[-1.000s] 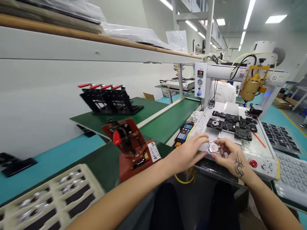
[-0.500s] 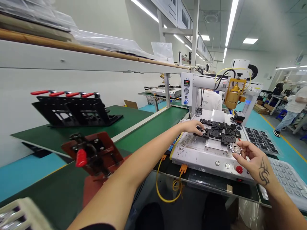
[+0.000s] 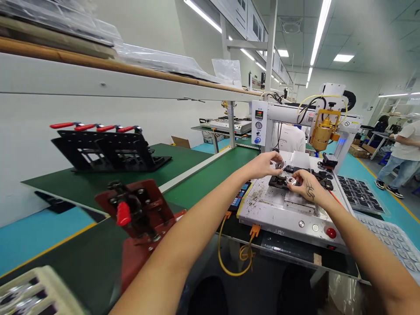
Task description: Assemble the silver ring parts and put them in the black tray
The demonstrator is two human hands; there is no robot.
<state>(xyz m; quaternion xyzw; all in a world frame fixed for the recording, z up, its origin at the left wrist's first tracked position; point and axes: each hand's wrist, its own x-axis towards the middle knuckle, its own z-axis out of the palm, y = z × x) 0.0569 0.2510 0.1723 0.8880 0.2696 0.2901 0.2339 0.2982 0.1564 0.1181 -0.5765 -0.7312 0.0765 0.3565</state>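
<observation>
My left hand (image 3: 265, 164) pinches a round metal part (image 3: 280, 165) between thumb and fingers, just above the left side of the machine bed (image 3: 262, 201). Closed on a second round metal part (image 3: 291, 180), with a bright rim, my right hand (image 3: 303, 184) is at a black fixture (image 3: 278, 182) on the same bed. Whether this second part is seated in the fixture or held just over it I cannot tell. My right hand and wrist hide some of the other black fixtures behind.
A gold dispensing head (image 3: 320, 135) hangs over the bed's rear. Right of the machine lie a tray of black parts (image 3: 359, 192) and a clear tray of round parts (image 3: 390, 238). A red clamp fixture (image 3: 138, 214) stands at left. Other people are in the background.
My right hand has moved left and away from me, carrying its round metal part to the black fixture. My left hand has risen slightly from that fixture with a round metal part.
</observation>
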